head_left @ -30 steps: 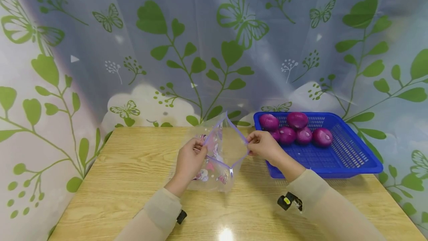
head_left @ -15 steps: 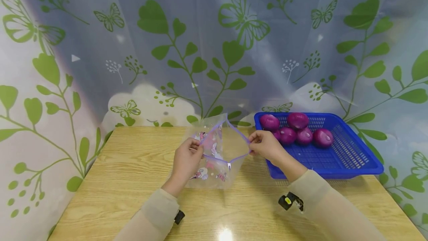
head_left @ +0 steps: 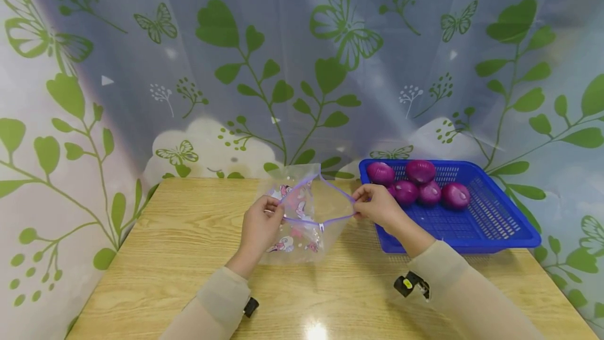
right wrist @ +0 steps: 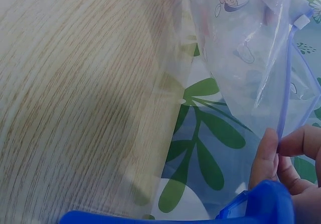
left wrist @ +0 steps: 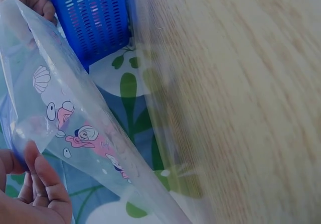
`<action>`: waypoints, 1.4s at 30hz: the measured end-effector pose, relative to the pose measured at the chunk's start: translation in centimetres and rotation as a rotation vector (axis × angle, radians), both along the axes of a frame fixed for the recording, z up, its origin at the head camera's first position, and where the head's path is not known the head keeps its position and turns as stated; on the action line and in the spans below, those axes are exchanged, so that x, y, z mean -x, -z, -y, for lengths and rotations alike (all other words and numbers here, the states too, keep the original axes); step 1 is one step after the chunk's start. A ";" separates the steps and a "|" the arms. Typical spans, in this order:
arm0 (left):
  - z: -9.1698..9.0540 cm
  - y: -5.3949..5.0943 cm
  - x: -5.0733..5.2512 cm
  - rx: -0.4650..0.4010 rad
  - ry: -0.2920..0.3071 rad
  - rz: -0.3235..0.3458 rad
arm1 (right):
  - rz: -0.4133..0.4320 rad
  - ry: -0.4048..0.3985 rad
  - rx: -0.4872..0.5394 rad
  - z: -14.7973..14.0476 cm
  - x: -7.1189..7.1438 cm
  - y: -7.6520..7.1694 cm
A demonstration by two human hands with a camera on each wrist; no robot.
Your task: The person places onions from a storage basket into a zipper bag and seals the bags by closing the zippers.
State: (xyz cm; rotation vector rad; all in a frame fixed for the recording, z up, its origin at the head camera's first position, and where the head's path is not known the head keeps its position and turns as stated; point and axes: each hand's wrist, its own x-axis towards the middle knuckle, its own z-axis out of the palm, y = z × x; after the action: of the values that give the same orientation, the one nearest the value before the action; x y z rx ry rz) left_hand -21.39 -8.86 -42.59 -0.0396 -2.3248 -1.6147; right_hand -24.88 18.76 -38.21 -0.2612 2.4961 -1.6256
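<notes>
A clear zipper bag (head_left: pixel 294 243) with pink cartoon prints and a purple zip rim is spread apart at its mouth between both hands. My left hand (head_left: pixel 261 224) pinches the left side of the rim between thumb and fingers; the left wrist view shows the same pinch on the purple edge. The opposite side of the rim is pinched by my right hand (head_left: pixel 377 206), close to the blue basket (head_left: pixel 511 224). A white slider (right wrist: pixel 301 21) sits on the zip. Nothing shows inside the bag.
Several purple onions (head_left: pixel 455 195) lie in the left and back part of the basket, on the right of the wooden table (head_left: pixel 189 235). A patterned curtain (head_left: pixel 264 93) hangs right behind the table.
My left hand has moved slightly left, drawing the bag's mouth wider. The slider side of the rim has risen a little. My right hand has shifted only slightly right.
</notes>
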 end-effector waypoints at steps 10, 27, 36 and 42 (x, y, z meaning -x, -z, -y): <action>0.4 0.3 -0.1 0.000 0.001 0.018 | -0.003 0.030 -0.034 -0.2 0.3 0.1; 0.6 0.3 -0.2 -0.007 0.002 0.036 | -0.024 0.036 -0.080 -1.0 0.2 -0.1; 0.8 0.5 -0.1 0.001 -0.014 0.022 | -0.020 0.029 -0.061 -1.3 0.4 0.2; 0.8 0.4 -0.1 0.011 -0.018 0.025 | -0.023 0.033 -0.077 -1.5 0.3 0.1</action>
State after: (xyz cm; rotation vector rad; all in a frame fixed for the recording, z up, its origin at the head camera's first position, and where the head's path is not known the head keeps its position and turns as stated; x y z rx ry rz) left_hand -21.26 -9.70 -42.96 -0.0006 -2.3461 -1.6024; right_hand -25.17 20.22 -38.28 -0.2316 2.5866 -1.5424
